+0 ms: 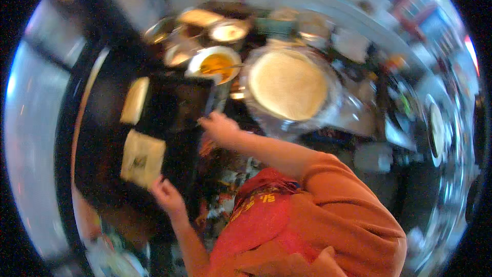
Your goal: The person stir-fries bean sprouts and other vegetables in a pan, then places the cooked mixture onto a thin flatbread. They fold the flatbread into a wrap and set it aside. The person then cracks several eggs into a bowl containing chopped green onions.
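Observation:
A square folded flatbread (144, 157) with a dark patch at its middle lies on a black griddle (173, 104). The fingers of my left hand (169, 196) pinch its near corner. Beyond it on the same surface rests a narrow, pale folded flatbread (135, 100). My right hand (221, 127) is at the griddle's right edge, fingers pointing towards it. Blur hides whether those fingers hold anything.
A white bowl (195, 65) of orange-yellow liquid with a utensil stands beyond the griddle. Right of it, a round stack of pale sheets (288, 82) sits in clear plastic. A smaller bowl (228, 31) and several blurred containers stand behind.

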`<state>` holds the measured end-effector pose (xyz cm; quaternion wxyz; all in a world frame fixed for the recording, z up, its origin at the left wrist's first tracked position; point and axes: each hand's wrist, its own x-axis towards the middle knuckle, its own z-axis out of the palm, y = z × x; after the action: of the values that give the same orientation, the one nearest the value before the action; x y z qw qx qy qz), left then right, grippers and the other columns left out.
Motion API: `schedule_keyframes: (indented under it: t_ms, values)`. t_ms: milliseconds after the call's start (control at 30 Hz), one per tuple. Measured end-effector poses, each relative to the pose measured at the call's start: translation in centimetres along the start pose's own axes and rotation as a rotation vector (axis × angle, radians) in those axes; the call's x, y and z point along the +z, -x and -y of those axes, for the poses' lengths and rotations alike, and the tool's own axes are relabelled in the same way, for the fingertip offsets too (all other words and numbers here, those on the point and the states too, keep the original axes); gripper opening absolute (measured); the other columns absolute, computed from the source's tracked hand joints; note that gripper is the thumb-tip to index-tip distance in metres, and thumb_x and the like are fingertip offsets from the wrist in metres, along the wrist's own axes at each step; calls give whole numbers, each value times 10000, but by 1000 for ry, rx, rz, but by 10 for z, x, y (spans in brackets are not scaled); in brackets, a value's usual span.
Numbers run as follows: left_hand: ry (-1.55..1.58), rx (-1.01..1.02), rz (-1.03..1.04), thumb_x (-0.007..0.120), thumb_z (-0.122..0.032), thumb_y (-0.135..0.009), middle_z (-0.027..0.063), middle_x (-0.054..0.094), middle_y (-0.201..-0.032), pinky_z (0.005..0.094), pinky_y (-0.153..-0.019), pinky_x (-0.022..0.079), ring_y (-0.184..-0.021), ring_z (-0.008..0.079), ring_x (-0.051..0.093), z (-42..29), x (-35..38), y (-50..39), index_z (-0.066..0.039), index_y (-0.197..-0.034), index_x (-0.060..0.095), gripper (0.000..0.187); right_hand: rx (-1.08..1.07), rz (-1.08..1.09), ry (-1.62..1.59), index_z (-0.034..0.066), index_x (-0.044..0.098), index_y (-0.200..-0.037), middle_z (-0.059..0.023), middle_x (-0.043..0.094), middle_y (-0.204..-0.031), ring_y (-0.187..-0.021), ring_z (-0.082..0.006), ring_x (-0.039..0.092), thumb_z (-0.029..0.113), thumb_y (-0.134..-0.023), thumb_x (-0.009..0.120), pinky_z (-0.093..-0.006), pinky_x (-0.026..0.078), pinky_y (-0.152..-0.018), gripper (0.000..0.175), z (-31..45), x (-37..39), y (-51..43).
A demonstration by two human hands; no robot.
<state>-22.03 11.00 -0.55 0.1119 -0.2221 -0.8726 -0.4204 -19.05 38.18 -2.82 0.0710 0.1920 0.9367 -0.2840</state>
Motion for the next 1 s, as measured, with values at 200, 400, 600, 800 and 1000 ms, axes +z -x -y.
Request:
schedule_keyframes:
  t_ms: [200, 400, 600, 800, 1000]
  values:
    - [116, -20, 194, 466, -37, -951, 70, 481, -884, 319, -674, 416, -728, 167, 427, -27, 25, 11, 14, -1245, 475, 298, -117, -224, 26, 129, 487, -1330, -157, 529, -1100, -1014, -327, 553, 201, -850, 602, -451, 514, -790, 498, -6, 4, 28]
    - [-5, 87, 140, 460, -23, -920, 94, 482, -954, 329, -754, 425, -828, 195, 461, -69, 30, 84, 20, -1259, 465, 342, -260, -386, -39, 113, 538, -1266, -150, 543, -1055, -1020, -352, 534, 141, -768, 645, -417, 495, -826, 510, -73, -33, 91]
    - [159, -211, 525, 549, -78, -855, 208, 515, -1218, 402, -958, 416, -1153, 320, 494, -68, 74, 237, 19, -1359, 420, 529, -169, -266, -254, 138, 560, -1231, -143, 585, -1071, -982, -347, 591, 137, -823, 580, -446, 514, -803, 409, -243, -16, 231]
    - [-135, 169, 994, 658, -222, -833, 211, 598, -1138, 461, -1032, 368, -1106, 392, 538, -93, 175, 374, 5, -1302, 490, 548, 92, 544, 191, 125, 605, -1161, -135, 638, -1093, -1025, -314, 626, 236, -873, 546, -424, 526, -818, 314, -408, 25, 408]
    - [-164, 140, 824, 638, -196, -851, 250, 560, -1233, 496, -1079, 319, -1161, 422, 505, -176, 162, 379, 22, -1274, 501, 495, 253, 656, -60, 79, 644, -1080, -194, 657, -1068, -970, -365, 646, 323, -906, 488, -479, 530, -757, 337, -466, 47, 523]
